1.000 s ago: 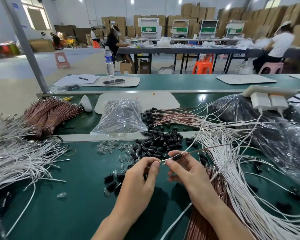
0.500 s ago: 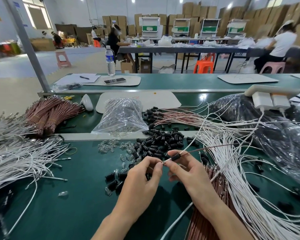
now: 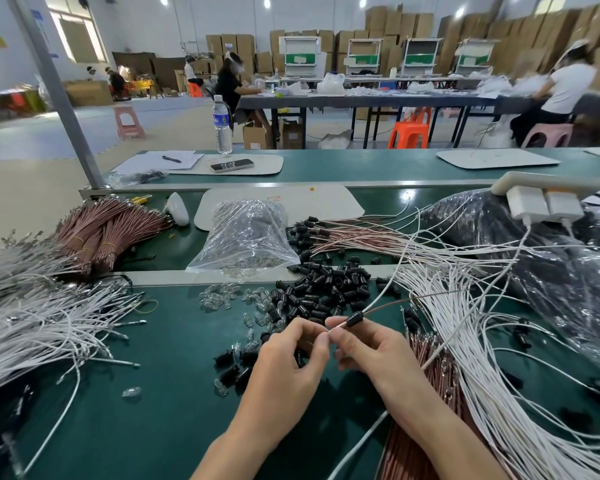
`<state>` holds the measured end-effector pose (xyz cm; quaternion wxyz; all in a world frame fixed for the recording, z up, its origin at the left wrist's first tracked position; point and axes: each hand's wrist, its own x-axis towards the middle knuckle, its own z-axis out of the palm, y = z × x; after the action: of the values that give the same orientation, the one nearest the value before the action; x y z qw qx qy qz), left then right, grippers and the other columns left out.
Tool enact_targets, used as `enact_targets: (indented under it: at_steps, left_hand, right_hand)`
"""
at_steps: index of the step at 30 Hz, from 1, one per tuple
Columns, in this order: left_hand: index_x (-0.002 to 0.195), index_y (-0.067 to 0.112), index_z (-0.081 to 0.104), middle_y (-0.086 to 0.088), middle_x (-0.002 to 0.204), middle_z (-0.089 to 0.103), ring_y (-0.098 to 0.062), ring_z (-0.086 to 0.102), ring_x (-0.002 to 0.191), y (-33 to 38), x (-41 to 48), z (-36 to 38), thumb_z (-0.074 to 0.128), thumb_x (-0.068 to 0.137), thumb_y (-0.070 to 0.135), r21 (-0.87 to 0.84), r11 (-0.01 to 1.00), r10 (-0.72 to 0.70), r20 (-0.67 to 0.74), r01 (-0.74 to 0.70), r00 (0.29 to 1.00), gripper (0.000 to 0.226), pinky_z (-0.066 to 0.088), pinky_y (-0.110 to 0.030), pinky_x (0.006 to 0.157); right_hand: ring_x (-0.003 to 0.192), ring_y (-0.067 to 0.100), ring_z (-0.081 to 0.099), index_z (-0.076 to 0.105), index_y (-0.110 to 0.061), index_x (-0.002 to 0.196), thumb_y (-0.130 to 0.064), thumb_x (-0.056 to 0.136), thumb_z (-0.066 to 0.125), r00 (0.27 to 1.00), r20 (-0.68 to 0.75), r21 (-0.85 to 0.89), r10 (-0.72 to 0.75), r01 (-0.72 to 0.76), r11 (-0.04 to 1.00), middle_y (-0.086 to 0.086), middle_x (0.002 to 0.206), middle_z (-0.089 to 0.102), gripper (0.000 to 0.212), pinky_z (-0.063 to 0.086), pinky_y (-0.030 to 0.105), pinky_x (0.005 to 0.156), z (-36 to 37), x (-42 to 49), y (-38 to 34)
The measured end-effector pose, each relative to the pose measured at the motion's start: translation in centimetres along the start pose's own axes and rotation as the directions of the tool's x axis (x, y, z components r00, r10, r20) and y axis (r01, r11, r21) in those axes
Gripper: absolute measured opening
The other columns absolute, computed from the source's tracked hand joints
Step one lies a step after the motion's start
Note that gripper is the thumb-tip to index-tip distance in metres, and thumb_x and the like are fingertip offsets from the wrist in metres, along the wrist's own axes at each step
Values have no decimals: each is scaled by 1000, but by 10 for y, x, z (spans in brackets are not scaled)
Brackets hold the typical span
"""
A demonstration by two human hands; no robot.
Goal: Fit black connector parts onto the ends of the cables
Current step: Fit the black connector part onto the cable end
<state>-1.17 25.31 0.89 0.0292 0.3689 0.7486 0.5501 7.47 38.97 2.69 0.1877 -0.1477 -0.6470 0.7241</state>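
Low in the middle of the head view, my left hand [image 3: 291,355] and my right hand [image 3: 368,351] meet fingertip to fingertip over the green bench. Between them runs a cable pair [image 3: 395,304], one white and one brown wire. A black connector part [image 3: 355,319] sits threaded on that pair just past my right fingertips. My right hand pinches the cable end below the part; my left hand pinches the very tip. A pile of loose black connector parts [image 3: 323,289] lies just beyond my hands.
Clear small bulbs [image 3: 222,299] lie scattered left of the pile. A plastic bag [image 3: 246,237] stands behind them. White cables [image 3: 42,320] spread at left, more white cables [image 3: 499,358] at right, brown bundles [image 3: 104,230] at back left, a power strip [image 3: 548,192] at right.
Both hands have stayed together on the cable end. The black part has slid a little farther up the wires, away from the tip.
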Motion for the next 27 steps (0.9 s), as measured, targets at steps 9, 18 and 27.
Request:
enact_targets:
  at_steps: [9, 18, 27]
  left_hand:
    - [107, 33, 62, 26, 97, 63, 12, 48, 98, 1, 8, -27, 47, 103, 39, 427, 904, 120, -183, -32, 976, 17, 38, -20, 83]
    - [129, 29, 59, 2, 126, 57, -21, 48, 117, -30, 19, -53, 45, 104, 32, 664, 689, -214, -197, 291, 957, 29, 35, -37, 98]
    - [135, 33, 51, 12, 131, 54, -15, 44, 121, -33, 21, -53, 40, 106, 34, 669, 705, -187, -145, 236, 972, 31, 31, -32, 98]
  right_hand:
    - [74, 13, 71, 81, -22, 96, -34, 75, 77, 995, -95, 163, 40, -24, 986, 12, 93, 78, 24, 57, 20, 67, -2, 1, -1]
    - [69, 12, 67, 82, -19, 96, -39, 69, 80, 995, -60, 212, 83, -69, 975, 12, 93, 77, 34, 56, 20, 65, -3, -1, -4]
    - [66, 10, 66, 82, -16, 94, -37, 66, 81, 992, -72, 254, 100, -78, 964, 11, 90, 77, 35, 55, 20, 61, -3, 0, -4]
